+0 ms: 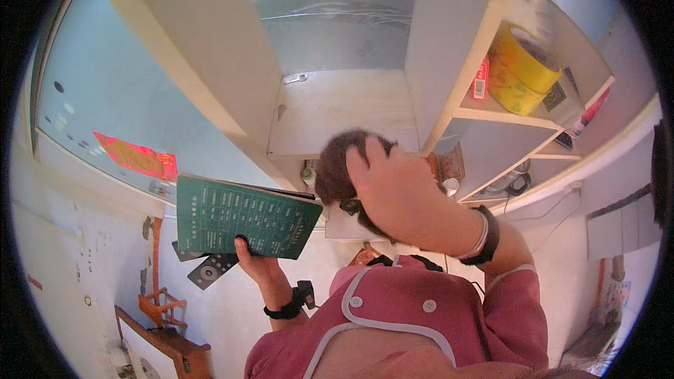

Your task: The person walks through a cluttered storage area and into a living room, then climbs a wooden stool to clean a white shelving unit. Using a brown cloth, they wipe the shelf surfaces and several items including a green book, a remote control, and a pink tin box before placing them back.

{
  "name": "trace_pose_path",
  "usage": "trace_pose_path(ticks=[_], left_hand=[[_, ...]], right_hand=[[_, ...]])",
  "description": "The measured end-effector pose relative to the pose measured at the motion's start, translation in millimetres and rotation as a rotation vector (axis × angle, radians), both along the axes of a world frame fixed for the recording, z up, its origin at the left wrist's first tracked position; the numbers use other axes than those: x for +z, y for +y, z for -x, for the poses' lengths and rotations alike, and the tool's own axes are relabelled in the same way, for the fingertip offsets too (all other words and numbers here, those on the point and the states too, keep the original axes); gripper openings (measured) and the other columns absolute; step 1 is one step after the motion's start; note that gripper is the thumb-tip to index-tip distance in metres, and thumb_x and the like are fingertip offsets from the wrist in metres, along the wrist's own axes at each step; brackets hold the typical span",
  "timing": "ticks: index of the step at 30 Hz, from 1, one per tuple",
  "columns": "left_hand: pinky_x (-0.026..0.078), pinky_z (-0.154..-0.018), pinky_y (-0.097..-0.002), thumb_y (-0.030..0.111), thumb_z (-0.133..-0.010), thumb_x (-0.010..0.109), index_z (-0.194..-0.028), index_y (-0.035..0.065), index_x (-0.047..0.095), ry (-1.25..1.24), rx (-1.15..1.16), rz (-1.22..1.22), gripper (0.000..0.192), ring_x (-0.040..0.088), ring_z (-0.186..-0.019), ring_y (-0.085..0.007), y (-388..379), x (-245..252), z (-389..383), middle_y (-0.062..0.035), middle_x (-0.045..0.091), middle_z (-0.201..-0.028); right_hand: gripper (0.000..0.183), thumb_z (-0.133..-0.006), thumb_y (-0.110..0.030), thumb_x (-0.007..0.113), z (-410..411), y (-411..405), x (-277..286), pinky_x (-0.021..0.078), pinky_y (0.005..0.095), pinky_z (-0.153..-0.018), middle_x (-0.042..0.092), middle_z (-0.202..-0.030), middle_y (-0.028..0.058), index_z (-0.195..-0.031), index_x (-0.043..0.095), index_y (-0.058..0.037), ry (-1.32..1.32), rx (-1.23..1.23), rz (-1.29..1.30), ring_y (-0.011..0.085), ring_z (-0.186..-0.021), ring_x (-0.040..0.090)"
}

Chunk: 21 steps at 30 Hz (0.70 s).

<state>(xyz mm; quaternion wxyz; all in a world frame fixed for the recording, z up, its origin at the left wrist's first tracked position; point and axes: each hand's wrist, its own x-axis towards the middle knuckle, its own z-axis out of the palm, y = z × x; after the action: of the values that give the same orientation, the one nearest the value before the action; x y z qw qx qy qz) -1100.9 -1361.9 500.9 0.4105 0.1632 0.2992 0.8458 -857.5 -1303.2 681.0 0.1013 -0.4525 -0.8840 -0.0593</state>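
Observation:
My left hand (263,273) grips a green booklet (245,216) with printed writing on its cover, thumb on top. Two dark remote controls stick out under the booklet, the nearer remote control (212,272) with a round button pad. Before the cabinet, my right hand (400,187) is closed over a dark brown, soft-looking bundle (333,163), perhaps cloth; it is blurred and partly hidden by my fingers. Just beyond it is a pale wooden shelf (347,110). On that shelf lies a small metal key-like object (296,79) near the back left corner.
Yellow rolls of packing tape (521,79) and a small red packet (480,81) occupy a right-hand shelf. A white-and-green bottle (309,175) stands in the lower compartment. Upright cabinet panels flank the shelf. A wooden stool (166,308) is at lower left.

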Motion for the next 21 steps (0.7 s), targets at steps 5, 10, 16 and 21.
trace_pose_path(ticks=[5, 10, 16, 21], left_hand=[[0.041, -0.089, -0.0442, 0.028, -0.074, 0.063, -0.123, -0.0011, 0.037, -0.003, 0.027, -0.032, 0.063, 0.049, -0.105, -0.0288, -2, 0, 0, -0.0144, 0.047, -0.119], [0.042, -0.089, -0.0444, 0.028, -0.075, 0.063, -0.123, -0.0012, 0.037, -0.012, 0.042, -0.017, 0.063, 0.049, -0.105, -0.0286, -5, -10, 5, -0.0144, 0.047, -0.118], [0.040, -0.089, -0.0451, 0.031, -0.076, 0.062, -0.124, -0.0011, 0.036, 0.018, 0.021, 0.032, 0.063, 0.047, -0.106, -0.0290, -9, -5, 0, -0.0149, 0.046, -0.119], [0.039, -0.089, -0.0457, 0.033, -0.077, 0.060, -0.124, -0.0005, 0.035, 0.049, 0.031, 0.024, 0.063, 0.046, -0.106, -0.0296, -4, 0, -5, -0.0152, 0.045, -0.119]], right_hand=[[0.039, -0.072, -0.010, 0.051, 14, 76, -15, 0.0499, 0.0360, -0.058, 0.049, -0.109, 0.0212, -0.110, 0.047, -0.0006, 0.099, -0.417, -0.315, 0.0295, -0.075, 0.057], [0.049, -0.075, -0.016, 0.051, 35, 108, -47, 0.0465, 0.0406, -0.060, 0.038, -0.126, 0.0270, -0.121, 0.043, -0.0036, -0.164, -0.661, -0.311, 0.0350, -0.081, 0.054], [0.052, -0.077, -0.018, 0.051, 34, 116, -43, 0.0450, 0.0429, -0.066, 0.033, -0.129, 0.0298, -0.125, 0.040, -0.0021, -0.174, -0.503, -0.207, 0.0389, -0.089, 0.052], [0.053, -0.080, -0.019, 0.049, 43, 149, -29, 0.0469, 0.0436, -0.065, 0.036, -0.125, 0.0315, -0.126, 0.035, 0.0036, -0.304, -0.757, -0.131, 0.0409, -0.093, 0.053]])
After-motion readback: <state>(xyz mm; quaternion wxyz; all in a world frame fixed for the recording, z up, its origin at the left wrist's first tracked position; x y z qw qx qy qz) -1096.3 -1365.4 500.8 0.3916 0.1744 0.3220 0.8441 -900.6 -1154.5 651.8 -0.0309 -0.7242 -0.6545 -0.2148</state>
